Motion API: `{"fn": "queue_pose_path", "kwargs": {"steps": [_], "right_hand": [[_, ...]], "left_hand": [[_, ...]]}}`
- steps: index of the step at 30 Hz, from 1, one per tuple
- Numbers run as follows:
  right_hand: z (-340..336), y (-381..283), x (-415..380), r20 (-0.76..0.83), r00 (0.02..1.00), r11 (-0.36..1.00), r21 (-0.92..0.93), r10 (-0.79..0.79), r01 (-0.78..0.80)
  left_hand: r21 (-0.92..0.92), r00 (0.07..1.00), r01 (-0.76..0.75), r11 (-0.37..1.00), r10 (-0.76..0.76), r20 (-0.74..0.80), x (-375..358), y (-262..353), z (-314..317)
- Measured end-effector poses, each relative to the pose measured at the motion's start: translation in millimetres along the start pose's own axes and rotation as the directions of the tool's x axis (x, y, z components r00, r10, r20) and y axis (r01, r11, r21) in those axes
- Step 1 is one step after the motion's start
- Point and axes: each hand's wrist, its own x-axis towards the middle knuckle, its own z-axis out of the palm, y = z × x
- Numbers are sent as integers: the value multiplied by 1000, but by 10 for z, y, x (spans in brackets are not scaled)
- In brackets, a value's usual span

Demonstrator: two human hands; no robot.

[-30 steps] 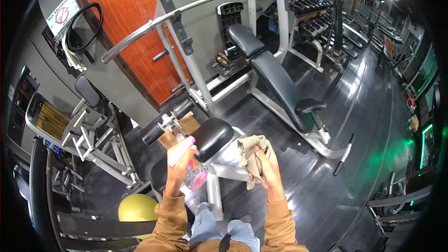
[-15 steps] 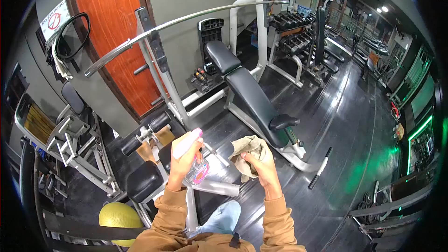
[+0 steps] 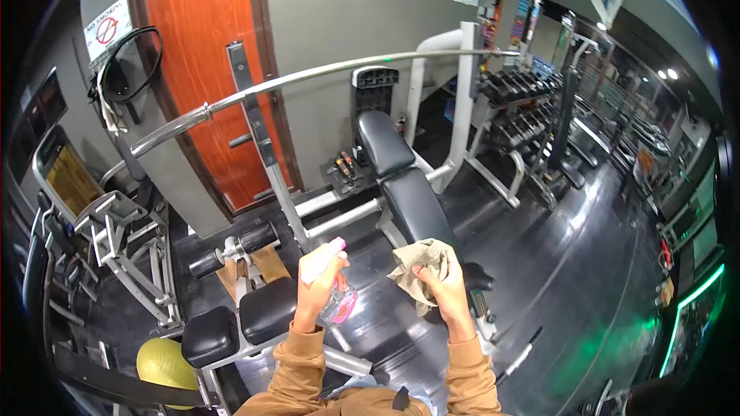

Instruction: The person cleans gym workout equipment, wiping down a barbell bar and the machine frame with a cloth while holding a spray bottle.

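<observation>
My left hand (image 3: 314,286) is wrapped round the neck of a spray bottle (image 3: 339,305) with a clear body, a pink label and a white and pink spray head. In my right hand (image 3: 445,285) is a crumpled grey-green cloth (image 3: 416,271), gripped between thumb and fingers. Both hands are held up in front of me, apart from each other. Beyond the cloth stands a black padded weight bench (image 3: 416,204) with a raised backrest. A long bare barbell (image 3: 308,75) lies across the rack uprights (image 3: 266,139) above it.
At the lower left are black seat pads (image 3: 270,308) and a yellow exercise ball (image 3: 166,362). Dumbbell racks (image 3: 524,112) stand beyond the bench at the right. A red-brown door (image 3: 204,54) is behind the rack. A barbell end sticks out at the left.
My view has tilted up and shifted, so the rack and bench sit lower and the bench's lower end is behind my right hand. Both hands still hold the bottle and cloth.
</observation>
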Motion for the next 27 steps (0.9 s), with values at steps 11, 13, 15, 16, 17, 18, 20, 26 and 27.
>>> {"fn": "queue_pose_path", "kwargs": {"steps": [11,13,15,16,17,18,20,26,27], "right_hand": [[403,89,1802,388,919,998,5,-66,70],[492,160,2185,463,880,990,-30,-106,135],[621,117,2466,533,842,995,-8,-84,104],[685,91,2588,568,820,997,9,-72,81],[736,88,2732,623,778,991,-36,-78,128],[811,83,2842,648,758,992,-25,-79,125],[981,74,3012,718,686,988,15,-119,155],[1444,40,3325,799,584,987,75,-147,145],[1502,29,3366,797,578,982,105,-177,156]], "left_hand": [[286,916,-157,945,248,-316,952,78,-137],[398,880,-198,896,341,-330,1100,61,-236],[383,836,-141,913,317,-448,1198,119,-226],[351,801,-94,931,281,-529,1233,164,-214],[365,780,-135,921,326,-534,1263,179,-236],[378,760,-136,916,341,-553,1293,200,-268],[422,749,-156,893,385,-539,1328,244,-352],[427,710,-104,898,368,-600,1494,567,-493],[447,709,-92,890,374,-598,1559,671,-486]]}}
